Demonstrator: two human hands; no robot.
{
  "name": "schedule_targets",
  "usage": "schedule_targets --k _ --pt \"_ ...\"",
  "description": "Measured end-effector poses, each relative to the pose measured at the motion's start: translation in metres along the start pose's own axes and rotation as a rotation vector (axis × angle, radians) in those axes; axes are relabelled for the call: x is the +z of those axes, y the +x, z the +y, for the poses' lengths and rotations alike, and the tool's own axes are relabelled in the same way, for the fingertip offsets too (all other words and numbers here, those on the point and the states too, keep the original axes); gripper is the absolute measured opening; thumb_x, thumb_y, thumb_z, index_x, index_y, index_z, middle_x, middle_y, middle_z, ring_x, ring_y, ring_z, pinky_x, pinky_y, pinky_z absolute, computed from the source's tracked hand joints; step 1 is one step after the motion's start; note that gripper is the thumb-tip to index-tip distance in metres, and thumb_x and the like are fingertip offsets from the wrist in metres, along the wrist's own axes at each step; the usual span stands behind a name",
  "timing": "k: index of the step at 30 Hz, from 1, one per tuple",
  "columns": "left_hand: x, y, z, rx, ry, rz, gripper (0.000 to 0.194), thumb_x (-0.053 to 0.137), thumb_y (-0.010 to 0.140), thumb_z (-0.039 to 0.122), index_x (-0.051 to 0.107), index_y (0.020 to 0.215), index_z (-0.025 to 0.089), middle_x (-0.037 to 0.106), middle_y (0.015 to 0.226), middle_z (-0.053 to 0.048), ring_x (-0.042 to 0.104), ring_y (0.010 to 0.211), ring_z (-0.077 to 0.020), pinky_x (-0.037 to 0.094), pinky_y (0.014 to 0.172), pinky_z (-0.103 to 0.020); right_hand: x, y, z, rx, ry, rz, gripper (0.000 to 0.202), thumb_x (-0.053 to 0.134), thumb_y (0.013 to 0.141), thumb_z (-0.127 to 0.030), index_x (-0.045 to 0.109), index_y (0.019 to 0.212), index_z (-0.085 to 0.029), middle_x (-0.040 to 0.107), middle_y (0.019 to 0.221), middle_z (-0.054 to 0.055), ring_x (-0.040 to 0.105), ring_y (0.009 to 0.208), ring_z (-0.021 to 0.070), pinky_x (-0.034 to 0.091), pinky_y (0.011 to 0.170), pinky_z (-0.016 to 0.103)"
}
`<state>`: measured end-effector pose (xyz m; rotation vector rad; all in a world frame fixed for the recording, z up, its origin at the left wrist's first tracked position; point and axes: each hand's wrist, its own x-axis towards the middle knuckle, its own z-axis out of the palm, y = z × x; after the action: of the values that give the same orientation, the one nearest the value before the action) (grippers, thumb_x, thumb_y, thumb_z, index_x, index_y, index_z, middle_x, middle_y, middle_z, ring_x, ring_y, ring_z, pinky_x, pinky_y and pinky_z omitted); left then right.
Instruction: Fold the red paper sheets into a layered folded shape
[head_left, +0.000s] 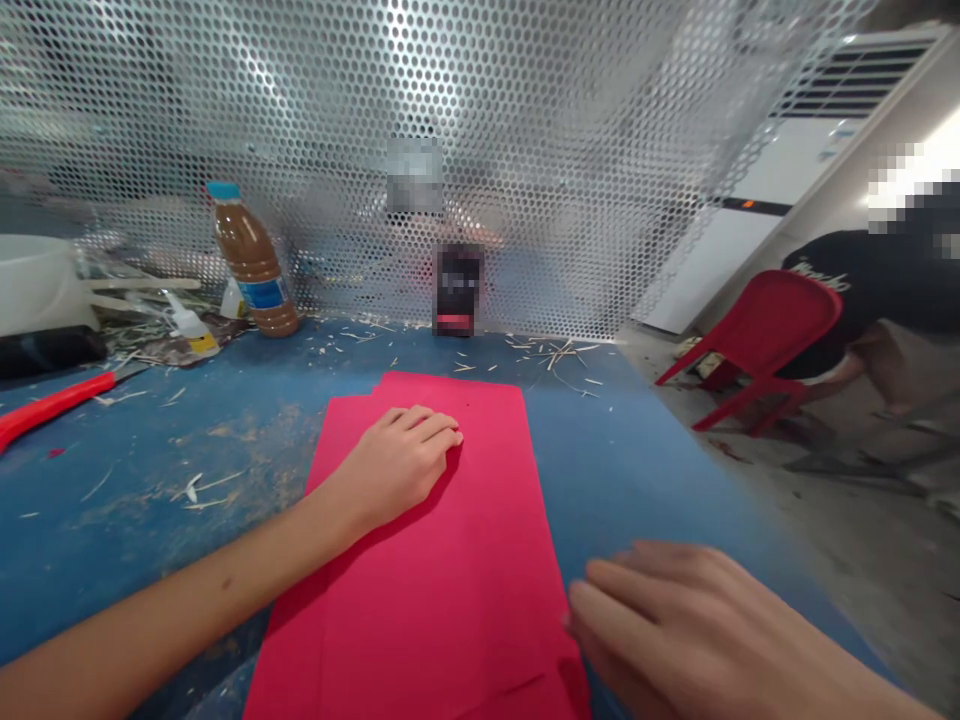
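A stack of red paper or thin card sheets [450,560] lies on the blue table, with edges slightly offset and a fold or slit near the bottom. My left hand [409,455] rests palm down on its upper part, fingers loosely bent and holding nothing. Beside the right edge of the red sheets is my right hand [675,620], blurred by motion. Its fingers bend inward and the fingertips come up to the sheet's edge. The thumb is hidden, so whether it grips the paper cannot be made out.
Behind the blue table [615,450] stands a perforated metal screen [525,120], with a phone [457,290] against it. At left are a brown-filled bottle [251,265], a glue bottle [191,325], a white tub [37,285] and a red-handled tool [56,405]. A person sits on a red chair [780,320].
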<state>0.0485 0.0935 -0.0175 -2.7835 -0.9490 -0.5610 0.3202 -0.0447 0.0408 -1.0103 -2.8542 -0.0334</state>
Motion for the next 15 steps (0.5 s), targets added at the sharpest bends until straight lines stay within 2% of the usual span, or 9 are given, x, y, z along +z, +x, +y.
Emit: schedule_targets --k 2,5,9,15 --pt "-0.002 0.0 0.001 0.001 -0.005 0.013 0.027 0.049 0.105 0.014 0.069 0.123 0.014 0.074 0.128 -0.011 0.066 0.118 -0.0285 0.052 0.101 -0.045 0.005 0.014 0.006 0.034 -0.032 0.013 0.022 0.051 0.1 -0.016 0.051 0.081 -0.026 0.06 0.067 -0.004 0.049 0.052 0.0174 0.025 0.056 0.04" --pt "-0.004 -0.002 0.002 0.011 -0.008 0.033 0.024 0.053 0.102 0.014 0.071 0.117 0.015 0.077 0.118 -0.009 0.068 0.109 -0.0287 0.055 0.094 -0.044 0.022 0.034 0.013 0.028 -0.058 0.001 0.014 0.058 0.094 -0.017 0.055 0.083 -0.025 0.064 0.07 -0.004 0.053 0.053 0.0164 0.021 0.056 0.04" --pt "-0.003 -0.002 0.003 0.03 0.007 0.048 0.022 0.055 0.098 0.014 0.073 0.11 0.017 0.078 0.104 -0.007 0.069 0.088 -0.0266 0.056 0.079 -0.041 0.041 0.047 0.022 0.021 -0.088 0.038 0.021 0.058 0.087 -0.007 0.053 0.079 -0.025 0.063 0.065 -0.005 0.052 0.049 0.0151 0.017 0.054 0.039" --pt "-0.003 -0.001 0.006 0.018 0.018 0.086 0.023 0.054 0.096 0.012 0.074 0.108 0.018 0.079 0.099 -0.005 0.068 0.08 -0.0261 0.054 0.068 -0.04 0.042 0.062 0.037 -0.03 -0.145 0.048 0.029 0.056 0.073 0.004 0.047 0.078 -0.024 0.062 0.06 -0.005 0.052 0.045 0.0154 0.013 0.051 0.037"
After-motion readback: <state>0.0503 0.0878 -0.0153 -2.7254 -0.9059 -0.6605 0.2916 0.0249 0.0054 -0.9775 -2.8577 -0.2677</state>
